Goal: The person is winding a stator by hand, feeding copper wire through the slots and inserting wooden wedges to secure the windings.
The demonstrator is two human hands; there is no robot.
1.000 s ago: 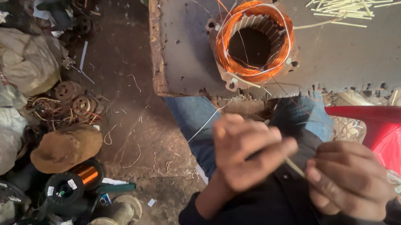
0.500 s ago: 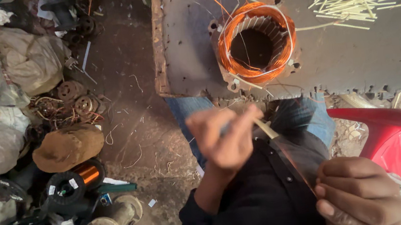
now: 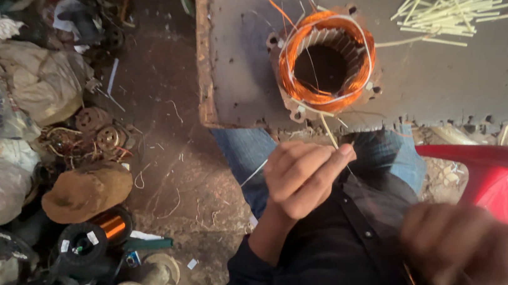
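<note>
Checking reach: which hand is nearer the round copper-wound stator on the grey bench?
Left. The left hand sits just below the copper-wound stator; the right hand is blurred, farther down-right.

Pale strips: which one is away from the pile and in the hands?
The single pale strip pinched by the left hand, running up toward the copper-wound stator. The other strips lie loose in a pile on the grey table, untouched.

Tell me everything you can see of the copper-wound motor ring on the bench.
The motor ring lies flat near the front edge of the grey bench, its dark round bore facing up. Bright orange copper wire is coiled around the rim of a pale metal core with inner slots and small corner lugs. White cord runs over the coils. Loose wire ends stick out at the top. A thin pale strip leads from its front edge toward the left hand.
</note>
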